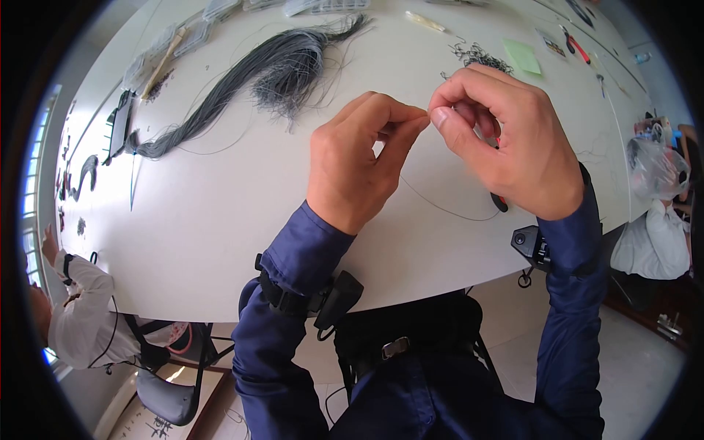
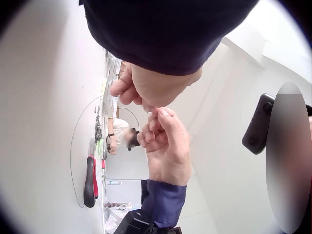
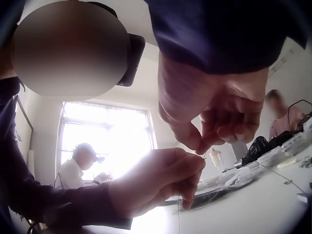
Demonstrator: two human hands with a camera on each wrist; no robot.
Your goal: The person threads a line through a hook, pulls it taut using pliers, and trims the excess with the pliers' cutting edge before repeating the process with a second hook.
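Observation:
My left hand (image 1: 352, 158) pinches a thin grey wire (image 1: 447, 213) between thumb and index finger. The wire's loose length hangs below that hand and curves right across the white table. Fingertip to fingertip with it, my right hand (image 1: 513, 139) pinches at the same spot, its other fingers curled in. The bit of wire between the fingertips is mostly hidden. Under the right hand lie pliers with red and black handles (image 2: 90, 183), largely covered in the head view. A long bundle of grey wire strands (image 1: 242, 77) lies beyond the left hand.
Small dark hooked pieces (image 1: 480, 57) lie in a pile beyond the right hand, near a green paper (image 1: 522, 56). More red-handled pliers (image 1: 577, 48) are farther right. Clear plastic boxes (image 1: 337, 6) line the far edge. Another person in white (image 1: 84, 312) sits at the left.

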